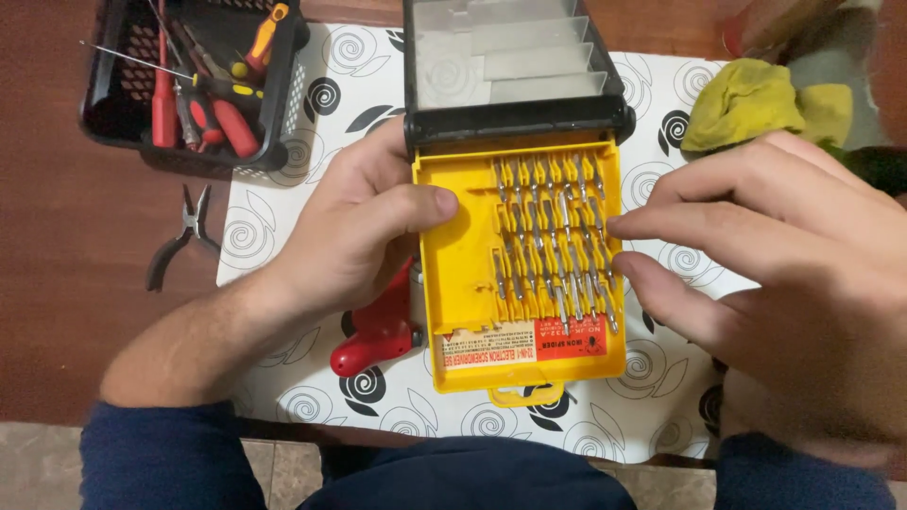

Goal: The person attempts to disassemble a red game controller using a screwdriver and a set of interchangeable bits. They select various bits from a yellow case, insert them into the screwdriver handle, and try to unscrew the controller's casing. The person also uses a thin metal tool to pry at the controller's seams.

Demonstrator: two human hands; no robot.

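**Thumb on the tray, fingertips at the bits**

Pinning the yellow bit tray (pixel 463 274) with my left hand (pixel 364 231), I have the thumb pressed flat on the tray's bare left panel and the fingers curled under its left edge; the hand is closed on the tray. My right hand (pixel 784 264) hovers at the right side, forefinger and thumb spread a little, their tips at the rightmost screwdriver bits (pixel 553 236). I cannot tell whether a bit is already pinched; nothing looks lifted clear.

As far as I can judge, the case stands opened: the clear ribbed lid (pixel 510 57) is folded back at the far side on its black frame, and the tray lies exposed. The rows look nearly full, so little or nothing has been drawn out yet.

The tray is glossy moulded plastic with clips; the bits are slim, bright steel. A red plastic handle (pixel 378 331) pokes out from under the tray's left side. Everything sits on a white swirl-patterned cloth (pixel 312 142) over a dark wooden table (pixel 57 217). Far left, a black mesh basket (pixel 104 104) holds red-handled screwdrivers; black pliers (pixel 184 236) lie nearer. A crumpled yellow rag (pixel 756 104) rests far right.
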